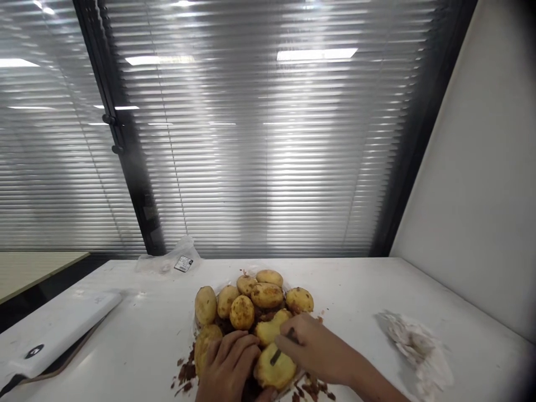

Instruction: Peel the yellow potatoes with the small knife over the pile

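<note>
A halved potato (277, 369) lies cut face up at the front of a pile, its pale yellow flesh showing. My left hand (231, 365) grips it at its left side, fingers bent and thumb low by its front edge. My right hand (307, 346) is closed around a small knife (275, 357), whose dark narrow end meets the pale flesh. Just behind lies another cut potato (270, 329), partly covered by my right hand. A whole potato (208, 340) sits against the left hand's far side. Most of the knife is hidden in my fist.
Several whole potatoes (267, 295) are heaped behind my hands on clear plastic, with reddish-brown scraps (186, 371) around. A plastic bag with a label (183, 263) lies at the back left. Crumpled tissue (419, 346) is at right, a white device (62, 335) at left. Window blinds (259, 139) stand behind.
</note>
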`<control>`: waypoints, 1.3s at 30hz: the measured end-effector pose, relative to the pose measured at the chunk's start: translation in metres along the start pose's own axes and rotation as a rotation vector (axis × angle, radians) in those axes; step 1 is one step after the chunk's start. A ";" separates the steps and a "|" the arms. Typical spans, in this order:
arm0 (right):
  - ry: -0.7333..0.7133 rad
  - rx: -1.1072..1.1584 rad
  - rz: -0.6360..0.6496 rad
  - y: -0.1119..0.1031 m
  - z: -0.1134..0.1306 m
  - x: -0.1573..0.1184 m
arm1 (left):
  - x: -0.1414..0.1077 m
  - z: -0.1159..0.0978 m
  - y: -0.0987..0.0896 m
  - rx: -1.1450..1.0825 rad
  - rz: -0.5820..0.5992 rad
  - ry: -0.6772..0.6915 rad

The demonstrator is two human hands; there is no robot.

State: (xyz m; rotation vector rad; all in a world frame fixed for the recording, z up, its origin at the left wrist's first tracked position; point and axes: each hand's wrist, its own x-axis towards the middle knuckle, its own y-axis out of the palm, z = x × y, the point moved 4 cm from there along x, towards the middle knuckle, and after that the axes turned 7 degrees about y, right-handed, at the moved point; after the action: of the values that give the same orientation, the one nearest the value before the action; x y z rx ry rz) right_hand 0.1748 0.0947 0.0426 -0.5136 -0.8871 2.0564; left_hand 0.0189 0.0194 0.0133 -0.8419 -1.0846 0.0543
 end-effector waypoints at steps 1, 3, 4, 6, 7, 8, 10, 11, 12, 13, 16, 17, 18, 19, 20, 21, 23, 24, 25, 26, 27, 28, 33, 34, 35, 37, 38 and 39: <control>0.027 -0.019 -0.023 0.000 -0.002 0.001 | 0.000 0.000 0.000 -0.002 -0.004 0.000; 0.088 -0.061 -0.088 -0.001 -0.006 0.002 | 0.001 0.000 -0.002 0.006 -0.003 0.012; 0.106 -0.071 -0.112 -0.001 -0.008 0.003 | 0.002 -0.001 -0.002 0.016 0.003 0.024; 0.085 -0.051 -0.116 -0.001 -0.008 0.003 | 0.003 0.000 -0.002 0.038 0.021 0.049; 0.053 -0.028 -0.092 0.000 -0.007 0.003 | 0.003 0.000 -0.002 0.048 0.031 0.058; 0.019 -0.006 -0.061 0.002 -0.006 0.003 | 0.003 0.000 -0.002 0.056 0.036 0.067; -0.010 0.000 -0.036 0.003 -0.005 0.003 | 0.002 0.000 -0.002 0.065 0.041 0.078; 0.005 -0.021 -0.054 0.002 -0.006 0.003 | 0.002 0.000 -0.002 0.067 0.042 0.080; 0.031 -0.050 -0.086 0.001 -0.007 0.004 | 0.002 0.000 -0.002 0.068 0.040 0.079; 0.061 -0.081 -0.125 -0.001 -0.009 0.004 | 0.003 0.000 -0.002 0.067 0.036 0.080; 0.084 -0.080 -0.155 -0.004 -0.009 0.003 | 0.003 0.001 -0.002 0.064 0.027 0.072; 0.055 -0.054 -0.133 -0.003 -0.008 0.003 | 0.004 0.001 -0.002 0.064 0.026 0.071; 0.021 -0.030 -0.105 -0.003 -0.006 0.002 | 0.004 0.001 -0.002 0.064 0.025 0.072; -0.007 -0.018 -0.077 -0.002 -0.004 0.002 | 0.003 0.001 -0.002 0.063 0.026 0.074; -0.019 -0.023 -0.061 -0.001 -0.003 0.001 | 0.003 0.001 -0.002 0.062 0.027 0.076; -0.011 -0.043 -0.059 0.000 -0.003 0.001 | 0.002 0.000 -0.002 0.060 0.030 0.079; 0.049 -0.102 -0.101 -0.002 -0.006 0.002 | 0.001 0.000 -0.001 0.055 0.042 0.070; 0.078 -0.124 -0.134 -0.004 -0.008 0.002 | 0.000 0.000 -0.001 0.053 0.051 0.063; 0.094 -0.133 -0.159 -0.005 -0.009 0.002 | 0.000 0.000 -0.001 0.051 0.059 0.053; 0.092 -0.124 -0.166 -0.006 -0.010 0.003 | -0.001 0.000 0.000 0.050 0.064 0.047; 0.072 -0.103 -0.154 -0.006 -0.009 0.003 | -0.001 0.000 0.000 0.049 0.065 0.044; 0.039 -0.077 -0.124 -0.005 -0.008 0.003 | -0.002 0.000 0.000 0.048 0.062 0.044; 0.040 -0.121 -0.120 -0.001 -0.008 0.003 | 0.000 0.000 -0.001 0.036 0.024 0.041; 0.076 -0.142 -0.158 -0.003 -0.010 0.003 | 0.001 0.000 -0.001 0.035 0.021 0.041; 0.098 -0.149 -0.183 -0.004 -0.011 0.003 | 0.001 0.000 -0.001 0.036 0.019 0.039; 0.074 -0.114 -0.168 -0.004 -0.010 0.003 | 0.002 0.000 -0.001 0.037 0.017 0.042; 0.038 -0.085 -0.132 -0.003 -0.008 0.002 | 0.002 0.000 -0.001 0.036 0.017 0.042; 0.001 -0.064 -0.093 -0.002 -0.006 0.002 | 0.002 0.000 -0.001 0.034 0.017 0.039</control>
State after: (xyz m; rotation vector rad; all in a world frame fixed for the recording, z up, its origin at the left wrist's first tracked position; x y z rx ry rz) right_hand 0.1780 0.0992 0.0399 -0.4982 -0.9609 1.9486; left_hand 0.0196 0.0195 0.0153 -0.8182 -1.0376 0.0698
